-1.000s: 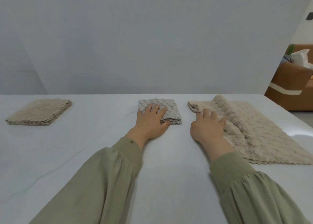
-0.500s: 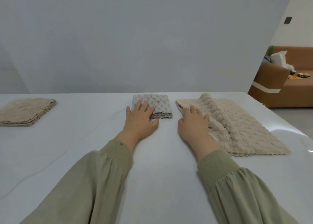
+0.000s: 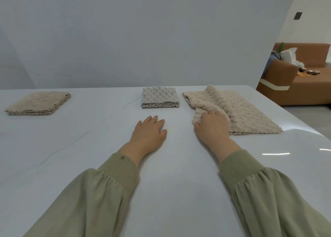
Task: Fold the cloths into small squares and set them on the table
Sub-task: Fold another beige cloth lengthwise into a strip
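Hands in olive sleeves reach over a white surface [image 3: 89, 165]: the left hand [image 3: 149, 134] has come off the grey folded cloth [image 3: 160, 97] and now lies flat, fingers spread, just in front of it, holding nothing. The right hand [image 3: 211, 127], a moment ago flat on the beige cloth [image 3: 238, 111], now pinches its near left corner, bunching the fabric upward. That suggests the grey square is finished and set down, folding of the beige one is starting, and a beige folded stack [image 3: 38, 103] waits far left.
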### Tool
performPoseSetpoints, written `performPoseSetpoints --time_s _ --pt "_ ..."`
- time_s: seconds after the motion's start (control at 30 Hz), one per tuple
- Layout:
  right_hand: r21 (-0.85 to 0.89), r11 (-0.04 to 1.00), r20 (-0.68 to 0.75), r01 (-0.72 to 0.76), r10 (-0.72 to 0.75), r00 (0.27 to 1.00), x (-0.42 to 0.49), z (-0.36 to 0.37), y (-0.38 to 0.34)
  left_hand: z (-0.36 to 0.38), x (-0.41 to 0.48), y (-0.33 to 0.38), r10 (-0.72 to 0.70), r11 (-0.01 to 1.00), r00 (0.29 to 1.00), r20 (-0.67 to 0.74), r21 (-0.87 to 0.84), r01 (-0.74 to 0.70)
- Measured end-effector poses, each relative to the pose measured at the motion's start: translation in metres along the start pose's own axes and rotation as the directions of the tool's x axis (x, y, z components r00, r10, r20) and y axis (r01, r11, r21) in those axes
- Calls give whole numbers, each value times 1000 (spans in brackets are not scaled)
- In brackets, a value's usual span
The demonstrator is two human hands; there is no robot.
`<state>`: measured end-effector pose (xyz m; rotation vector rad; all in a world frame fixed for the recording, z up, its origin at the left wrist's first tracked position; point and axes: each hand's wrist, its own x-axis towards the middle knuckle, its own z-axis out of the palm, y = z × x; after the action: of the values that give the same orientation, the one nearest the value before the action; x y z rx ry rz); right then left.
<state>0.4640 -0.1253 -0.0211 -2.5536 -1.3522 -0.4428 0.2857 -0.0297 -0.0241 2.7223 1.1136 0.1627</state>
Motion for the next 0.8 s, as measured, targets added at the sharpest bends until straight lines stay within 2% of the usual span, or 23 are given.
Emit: performPoseSetpoints --time_s 0.23,0.37,0.47,0.53,0.6,0.67,0.73,0.8 --pt "215 973 -95 -84 106 990 -3 1 6 -4 -27 0 63 997 998 -24 -34 -64" --pt "416 888 -87 -197 254 963 1 2 12 -6 -34 0 81 995 996 -40 -55 -83" --pt "491 841 -84 -228 306 948 2 1 14 -6 -35 -1 76 995 996 -45 -65 -79" --pt "590 786 -203 -184 365 908 1 -9 9 -5 -35 -1 73 995 996 -46 -65 -76" --pt "649 761 -462 -7 402 791 1 -18 4 -6 -35 0 77 995 995 -56 -57 -80" --pt "639 762 -609 103 420 672 0 -22 2 -6 -35 0 81 995 994 -72 -51 -85" --pt "688 714 -608 131 469 641 0 -25 2 -6 -34 0 83 995 993 -82 -55 -88" --pt "770 634 -486 66 517 705 0 -29 4 -5 -34 -1 83 994 994 -78 -60 -88"
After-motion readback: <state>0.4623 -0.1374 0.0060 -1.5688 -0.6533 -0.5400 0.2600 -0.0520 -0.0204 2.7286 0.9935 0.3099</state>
